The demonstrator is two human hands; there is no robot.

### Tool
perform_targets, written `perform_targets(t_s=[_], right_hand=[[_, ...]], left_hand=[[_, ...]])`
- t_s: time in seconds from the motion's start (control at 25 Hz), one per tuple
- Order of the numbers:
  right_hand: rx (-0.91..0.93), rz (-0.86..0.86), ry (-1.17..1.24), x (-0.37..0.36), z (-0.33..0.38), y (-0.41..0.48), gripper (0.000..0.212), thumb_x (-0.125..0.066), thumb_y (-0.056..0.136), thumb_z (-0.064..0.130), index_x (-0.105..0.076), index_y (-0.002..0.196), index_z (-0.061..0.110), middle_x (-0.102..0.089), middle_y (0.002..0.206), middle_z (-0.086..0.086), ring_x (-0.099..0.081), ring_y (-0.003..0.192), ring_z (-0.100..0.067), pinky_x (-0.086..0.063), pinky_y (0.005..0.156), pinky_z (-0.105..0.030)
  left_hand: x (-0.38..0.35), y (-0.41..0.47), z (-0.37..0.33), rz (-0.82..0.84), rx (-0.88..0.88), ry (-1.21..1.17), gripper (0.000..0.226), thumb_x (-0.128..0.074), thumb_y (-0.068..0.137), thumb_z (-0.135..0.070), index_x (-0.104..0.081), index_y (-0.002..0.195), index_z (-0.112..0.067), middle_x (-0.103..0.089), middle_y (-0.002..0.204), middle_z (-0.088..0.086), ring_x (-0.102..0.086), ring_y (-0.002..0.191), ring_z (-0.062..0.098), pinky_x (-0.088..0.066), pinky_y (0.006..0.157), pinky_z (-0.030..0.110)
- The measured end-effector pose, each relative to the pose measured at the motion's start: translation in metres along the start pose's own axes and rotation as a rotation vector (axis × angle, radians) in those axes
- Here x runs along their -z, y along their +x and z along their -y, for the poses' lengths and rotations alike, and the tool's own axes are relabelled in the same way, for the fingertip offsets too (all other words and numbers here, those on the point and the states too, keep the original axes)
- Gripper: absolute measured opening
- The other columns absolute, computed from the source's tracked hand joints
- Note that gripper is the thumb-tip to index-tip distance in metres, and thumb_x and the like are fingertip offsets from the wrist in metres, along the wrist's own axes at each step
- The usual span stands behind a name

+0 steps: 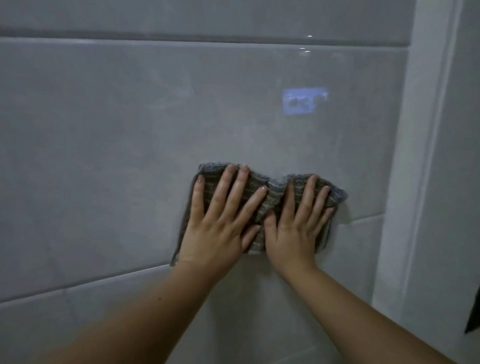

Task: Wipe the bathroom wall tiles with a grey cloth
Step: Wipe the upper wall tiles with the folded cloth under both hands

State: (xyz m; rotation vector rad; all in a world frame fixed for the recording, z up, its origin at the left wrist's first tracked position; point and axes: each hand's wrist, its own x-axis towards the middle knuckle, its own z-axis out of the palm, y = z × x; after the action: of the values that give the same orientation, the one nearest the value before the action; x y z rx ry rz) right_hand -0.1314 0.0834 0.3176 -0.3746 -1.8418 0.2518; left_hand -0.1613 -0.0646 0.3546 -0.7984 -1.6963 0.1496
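So that the grey cloth [271, 193] stays flat on the wall tiles [126, 123], my left hand [221, 224] and right hand [297, 230] press it mid-frame, fingers spread.

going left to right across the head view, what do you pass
tile → left hand → right hand → white trim → dark object at the lower right edge. The cloth lies under both hands, so it has no place of its own in the order.
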Motion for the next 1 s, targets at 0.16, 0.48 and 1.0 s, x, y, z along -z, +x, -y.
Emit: perform_targets(t_s=[0.16,0.48,1.0], right_hand=[[0.070,0.015,0.025,-0.007,0.075,-0.029,0.064,-0.042,0.089,0.041,-0.025,0.147,0.019,-0.016,0.157,-0.023,-0.009,0.144,-0.049,-0.009,0.110,-0.070],[0.442,0.077,0.013,-0.021,0.164,-0.075,0.065,-0.045,0.091,0.049,-0.024,0.150,0.033,-0.015,0.158,-0.009,0.001,0.148,-0.038,-0.004,0.114,-0.067],[-0.205,0.446,0.595,0.080,0.113,-0.088,0.047,-0.037,0.099,0.005,-0.039,0.146,0.014,-0.031,0.151,0.007,-0.025,0.139,-0.002,-0.013,0.107,0.000]], left_hand=[[0.016,-0.053,0.062,0.035,0.068,0.067,0.065,-0.037,0.098,-0.056,-0.024,0.155,-0.028,-0.011,0.163,0.014,-0.009,0.151,0.033,-0.003,0.118,0.063],[0.031,-0.150,0.147,0.050,0.211,0.085,0.071,-0.032,0.096,-0.060,-0.013,0.157,-0.028,0.000,0.165,0.013,-0.001,0.151,0.034,0.001,0.118,0.062],[0.083,-0.130,0.023,0.385,0.248,-0.605,0.098,-0.050,0.080,-0.064,0.004,0.156,-0.035,0.005,0.166,0.004,0.006,0.152,0.020,-0.008,0.121,0.047]])
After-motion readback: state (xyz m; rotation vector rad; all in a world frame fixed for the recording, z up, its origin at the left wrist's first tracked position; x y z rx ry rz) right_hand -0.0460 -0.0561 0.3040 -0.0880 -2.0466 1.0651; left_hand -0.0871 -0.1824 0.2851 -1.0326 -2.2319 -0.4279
